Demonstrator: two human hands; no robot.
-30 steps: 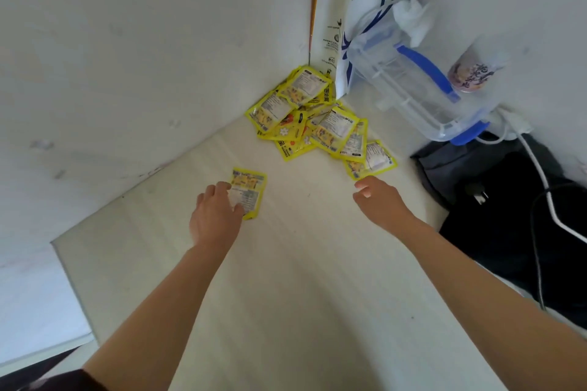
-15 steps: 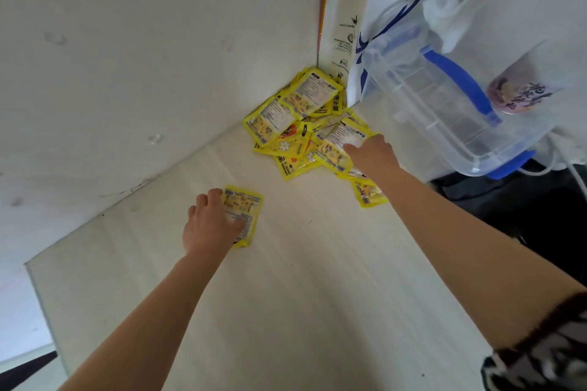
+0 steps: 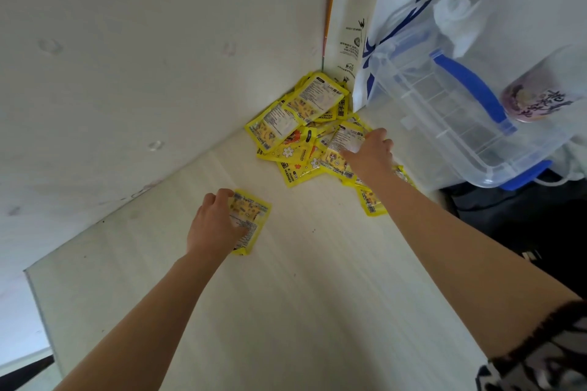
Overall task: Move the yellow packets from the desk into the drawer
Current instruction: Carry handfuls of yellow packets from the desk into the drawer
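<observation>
Reached a little further into the yellow packets (image 3: pixel 295 133) heaped in the desk (image 3: pixel 286 311) corner with the right hand (image 3: pixel 370 157), grip loose, fingers spread over one packet. Left hand (image 3: pixel 212 225) clasped a lone packet (image 3: pixel 251 219) lying flat. Clear bin (image 3: pixel 451 111) tilted nearby, contents unclear.

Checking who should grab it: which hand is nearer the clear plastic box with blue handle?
Right. The right hand lies on the packet pile just beside the box; the left hand holds a lone packet farther away.
</observation>
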